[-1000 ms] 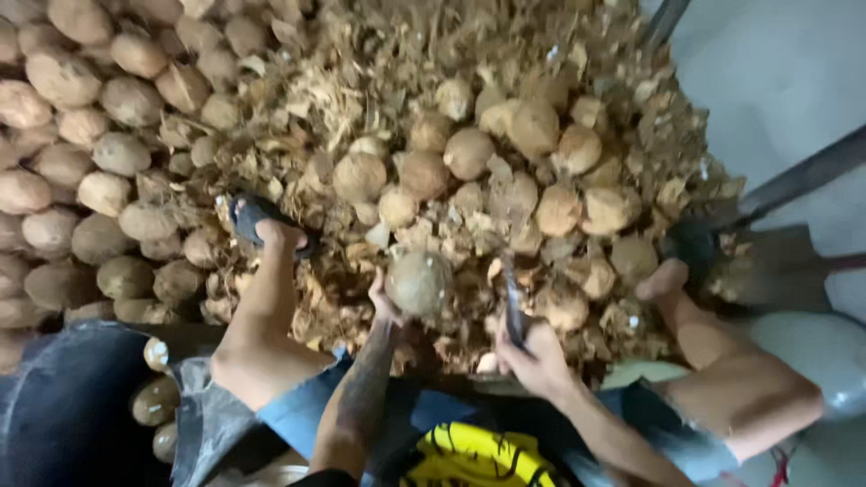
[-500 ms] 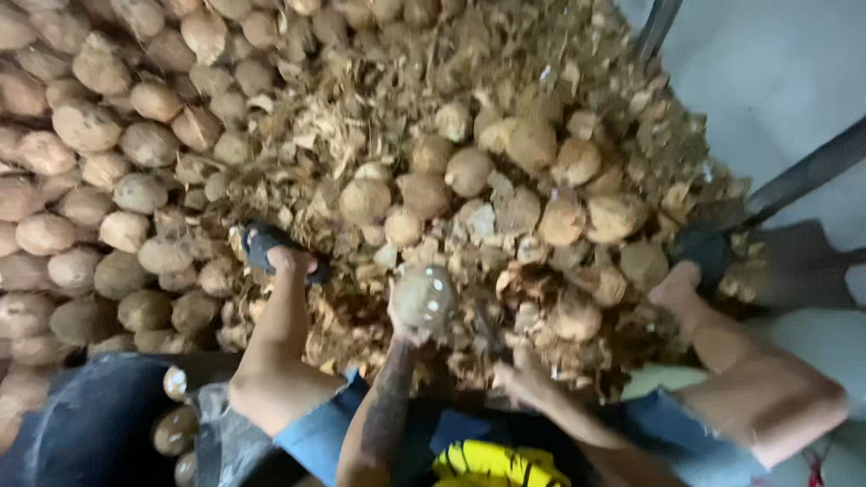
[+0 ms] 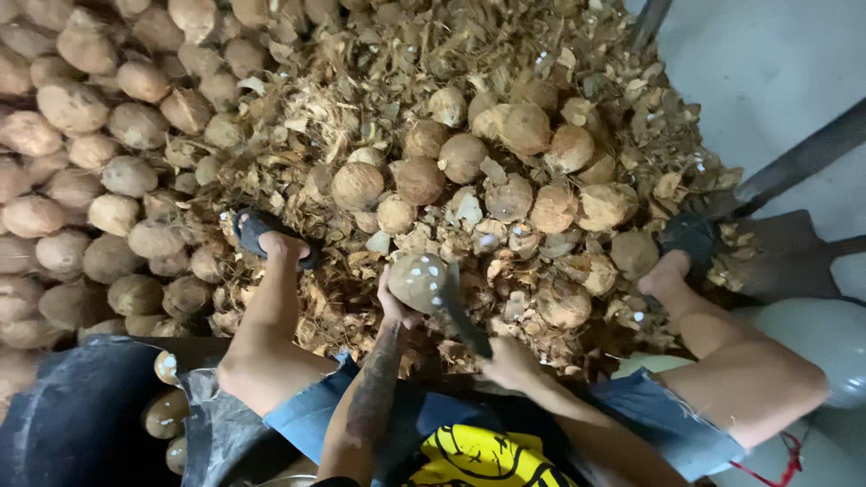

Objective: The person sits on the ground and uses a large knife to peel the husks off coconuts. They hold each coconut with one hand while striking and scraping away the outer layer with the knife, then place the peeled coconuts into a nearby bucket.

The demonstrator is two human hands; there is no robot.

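Observation:
My left hand (image 3: 393, 307) grips a round, partly peeled coconut (image 3: 417, 281) and holds it up between my knees. My right hand (image 3: 508, 361) is closed on the handle of a dark knife (image 3: 458, 311), whose blade lies against the coconut's right side. Both forearms reach forward from my lap. My legs are spread, with a sandalled foot (image 3: 262, 233) on the left and the other foot (image 3: 678, 257) on the right, both resting on husk scraps.
A big heap of brown coconuts (image 3: 81, 180) fills the left and top. Shell and husk fragments (image 3: 379, 108) cover the middle, with several peeled coconuts (image 3: 505, 153) among them. A dark tub (image 3: 72, 415) with peeled pieces sits bottom left. A shovel (image 3: 785, 243) lies at right.
The knife in my right hand has swung up from low by my lap to the coconut's right side. My left hand has kept the coconut raised.

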